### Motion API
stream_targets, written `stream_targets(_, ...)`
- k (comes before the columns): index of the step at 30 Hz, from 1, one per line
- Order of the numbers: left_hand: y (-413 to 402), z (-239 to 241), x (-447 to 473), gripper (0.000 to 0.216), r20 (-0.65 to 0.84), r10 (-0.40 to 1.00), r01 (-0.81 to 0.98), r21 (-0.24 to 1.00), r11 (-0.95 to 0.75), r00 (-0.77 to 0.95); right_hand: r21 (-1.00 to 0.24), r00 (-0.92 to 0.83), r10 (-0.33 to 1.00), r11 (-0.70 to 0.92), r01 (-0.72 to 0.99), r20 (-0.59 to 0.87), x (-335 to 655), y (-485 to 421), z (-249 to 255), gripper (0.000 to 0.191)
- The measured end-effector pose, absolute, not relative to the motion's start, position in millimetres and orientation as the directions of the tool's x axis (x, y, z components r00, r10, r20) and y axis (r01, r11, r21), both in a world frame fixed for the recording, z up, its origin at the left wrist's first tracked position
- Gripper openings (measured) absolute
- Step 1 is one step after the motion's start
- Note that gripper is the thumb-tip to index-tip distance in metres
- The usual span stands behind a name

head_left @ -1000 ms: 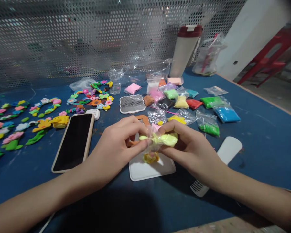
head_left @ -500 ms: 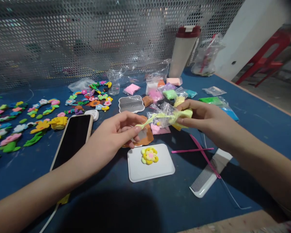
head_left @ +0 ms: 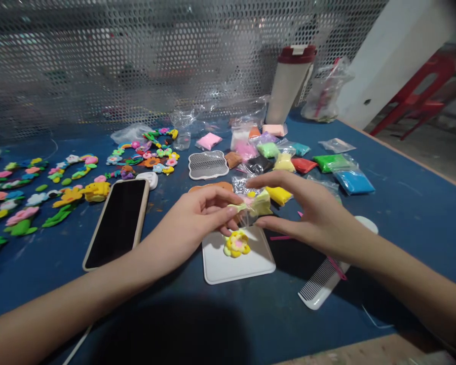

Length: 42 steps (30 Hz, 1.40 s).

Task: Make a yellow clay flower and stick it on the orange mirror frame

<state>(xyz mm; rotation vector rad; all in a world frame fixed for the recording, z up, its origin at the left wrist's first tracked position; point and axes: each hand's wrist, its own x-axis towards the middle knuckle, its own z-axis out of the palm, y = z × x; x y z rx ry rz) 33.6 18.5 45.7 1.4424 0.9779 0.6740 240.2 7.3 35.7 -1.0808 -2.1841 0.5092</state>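
My left hand (head_left: 197,223) pinches a small piece of pale yellow-green clay (head_left: 238,207) between thumb and fingertips. My right hand (head_left: 307,213) holds the clear bag of the same clay (head_left: 260,203) between thumb and forefinger, other fingers spread. Both hands hover just above a white rounded plate (head_left: 220,266) that carries a yellow clay flower with a pink centre (head_left: 236,244).
A black phone (head_left: 117,220) lies left of the plate, a white comb (head_left: 323,284) to its right with a pink stick (head_left: 338,268) across it. Several bags of coloured clay (head_left: 334,162), clay flowers (head_left: 72,195), a white cup with a red lid (head_left: 289,83) and a mesh screen stand behind.
My right hand came back down and left with the clay bag, toward my left hand. The stretched strand of clay between them has shortened to a small pinched piece.
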Motion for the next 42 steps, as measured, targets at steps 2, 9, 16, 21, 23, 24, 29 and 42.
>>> stream_targets(2,17.8,45.6,35.9,0.016,-0.152,0.862,0.138,0.986,0.096,0.483,-0.489,-0.502,0.727,0.687,0.538,0.469,232.0,6.0,31.9,0.022)
stream_targets(9,14.9,51.2,40.6,0.020,-0.131,0.886,0.237,0.971,0.025,0.446,-0.291,-0.470,0.663,0.710,0.641,0.583,219.9,3.4,17.7,0.006)
stream_targets(16,11.8,58.5,37.5,0.013,0.058,0.922,0.408,0.885,-0.225,0.382,-0.295,-0.421,0.681,0.676,0.675,0.599,220.9,1.9,20.4,0.012)
stream_targets(21,21.9,59.9,25.1,0.018,0.137,0.964,0.393,0.893,-0.220,0.228,-0.276,-0.460,0.761,0.614,0.740,0.458,231.1,13.1,16.8,0.018)
stream_targets(23,24.5,55.4,23.5,0.022,0.071,0.962,0.301,0.942,-0.152,0.262,-0.294,-0.472,0.785,0.599,0.745,0.402,234.5,16.3,16.8,0.019)
stream_targets(24,24.7,52.9,23.8,0.021,0.029,0.957,0.257,0.960,-0.107,0.290,-0.310,-0.466,0.792,0.592,0.744,0.394,235.4,16.7,17.7,0.019)
stream_targets(29,17.4,49.3,31.4,0.011,-0.092,0.924,0.173,0.984,0.028,0.371,-0.360,-0.411,0.747,0.630,0.688,0.522,230.5,7.8,27.4,0.024)
stream_targets(42,6.1,51.9,35.9,0.008,-0.008,0.885,0.446,0.865,-0.228,0.466,-0.245,-0.527,0.627,0.745,0.620,0.574,218.8,-9.1,17.3,0.011)
